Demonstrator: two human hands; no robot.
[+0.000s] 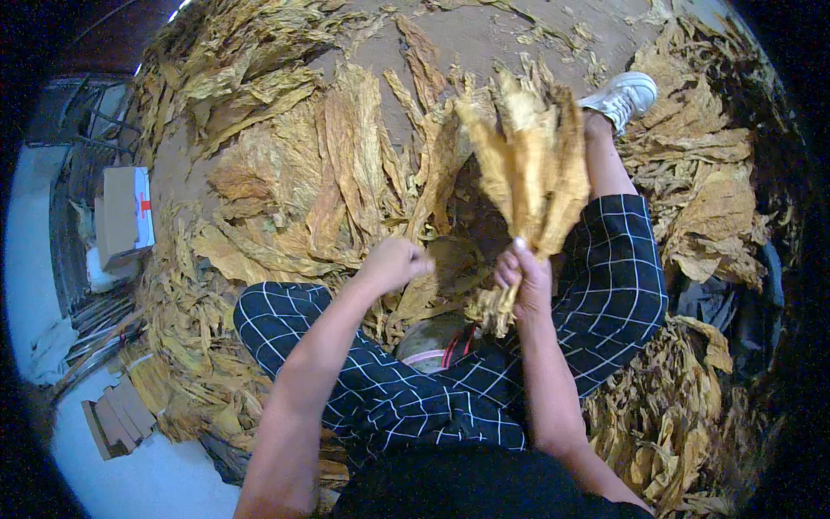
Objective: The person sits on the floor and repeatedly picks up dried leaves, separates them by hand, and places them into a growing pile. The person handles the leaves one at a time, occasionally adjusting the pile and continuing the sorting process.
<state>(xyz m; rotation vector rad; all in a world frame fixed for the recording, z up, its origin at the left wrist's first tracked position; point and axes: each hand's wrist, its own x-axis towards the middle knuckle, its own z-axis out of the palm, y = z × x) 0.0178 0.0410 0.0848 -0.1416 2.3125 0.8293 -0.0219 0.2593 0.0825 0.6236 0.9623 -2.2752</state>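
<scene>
My right hand (528, 279) grips a bundle of dried tobacco leaves (532, 156) near its stem ends, with the leaves fanned out away from me. The stem ends stick out below the fist. To the left, my left hand (395, 263) is above the spread leaves, its fingers curled and blurred; whether anything thin is between them cannot be told. Long dried leaves (353, 156) lie on the floor in front of me, side by side and overlapping.
Leaf heaps lie at the upper left (240, 84), right (707, 168) and lower right (655, 415). A cardboard box (120, 214) stands at the left, flat cardboard pieces (120, 415) at the lower left. My legs in checked trousers (609, 285) frame the middle; a white shoe (622, 100) rests beyond.
</scene>
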